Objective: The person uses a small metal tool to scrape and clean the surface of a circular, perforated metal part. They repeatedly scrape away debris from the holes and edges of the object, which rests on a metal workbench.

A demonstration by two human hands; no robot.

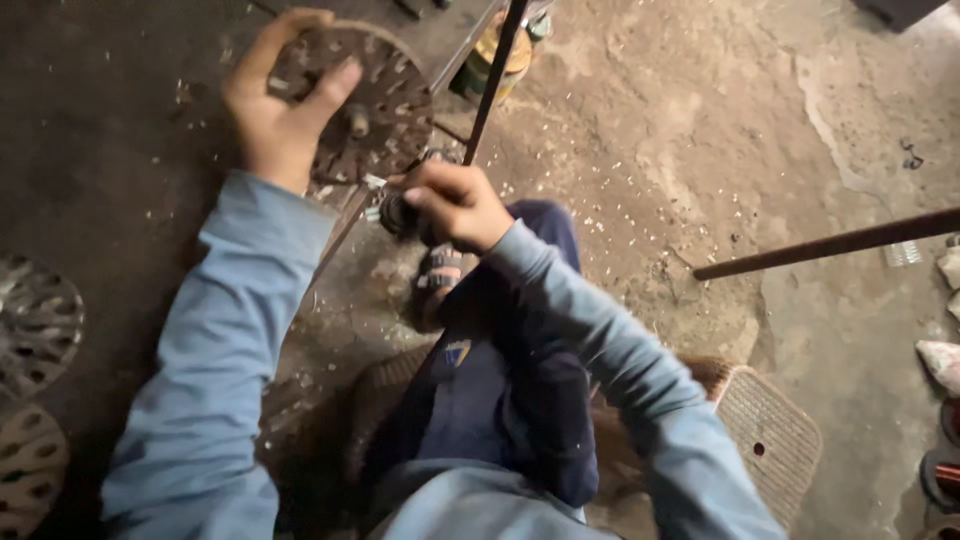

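I see my left hand spread flat on a round, dark perforated metal disc, fingers apart, thumb and forefinger pressing its face. The disc rests tilted at the edge of a dark workbench, near its far right corner. My right hand is closed in a fist around a small dark tool, just below the disc and touching its lower rim; what kind of tool it is I cannot tell. A thin black rod stands just beside the disc. Two more perforated discs lie at the left edge of the workbench. Pale shavings litter the concrete floor. A woven seat shows beneath me.
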